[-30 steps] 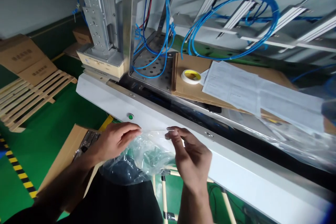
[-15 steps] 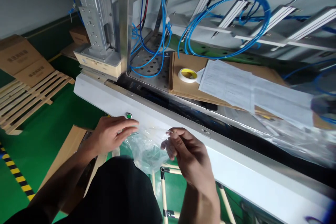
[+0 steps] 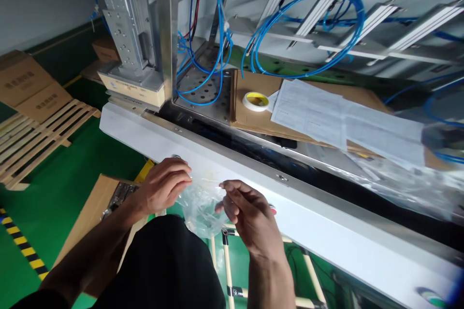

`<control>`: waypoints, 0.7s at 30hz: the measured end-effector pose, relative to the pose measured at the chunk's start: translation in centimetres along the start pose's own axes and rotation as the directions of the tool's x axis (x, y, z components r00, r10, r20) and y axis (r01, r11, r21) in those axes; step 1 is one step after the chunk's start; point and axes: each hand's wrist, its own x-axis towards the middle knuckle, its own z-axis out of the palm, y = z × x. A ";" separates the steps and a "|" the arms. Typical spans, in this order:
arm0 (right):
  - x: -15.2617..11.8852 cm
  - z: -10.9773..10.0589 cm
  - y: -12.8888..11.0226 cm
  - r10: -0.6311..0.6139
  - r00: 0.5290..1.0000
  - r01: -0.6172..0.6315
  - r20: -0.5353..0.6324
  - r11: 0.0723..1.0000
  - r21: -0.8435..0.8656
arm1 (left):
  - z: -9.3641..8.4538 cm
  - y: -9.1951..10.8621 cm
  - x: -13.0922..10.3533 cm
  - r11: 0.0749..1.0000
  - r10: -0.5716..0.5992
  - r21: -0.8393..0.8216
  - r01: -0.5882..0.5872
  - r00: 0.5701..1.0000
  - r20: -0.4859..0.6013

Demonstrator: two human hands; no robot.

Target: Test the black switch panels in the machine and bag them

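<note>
A clear, crumpled plastic bag (image 3: 203,210) hangs between my hands in front of the white machine edge (image 3: 311,217). My left hand (image 3: 165,186) is closed at the bag's upper left, its fingers pressed together on the film. My right hand (image 3: 250,215) pinches the upper right rim between thumb and index finger, with the other fingers curled below. Along the top the film is so transparent that its exact edge is hard to make out. Part of a red button (image 3: 273,209) shows beside my right hand.
Behind the white edge lie a tape roll (image 3: 255,101), printed sheets (image 3: 308,113) and flat cardboard (image 3: 250,79). Blue hoses (image 3: 253,53) coil around metal cylinders. An open carton (image 3: 81,222) stands at lower left, near a wooden pallet (image 3: 39,140). A pipe frame (image 3: 227,260) stands below.
My right hand has moved left, closer to my left hand, and the bag's top is less stretched. My left hand now covers most of the green button. The view has shifted slightly.
</note>
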 end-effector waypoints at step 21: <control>-0.2 -1.4 -0.3 -0.184 0.983 0.178 -0.003 0.958 -0.224 | -0.7 0.9 0.0 0.817 -0.562 -0.259 0.515 0.812 -0.156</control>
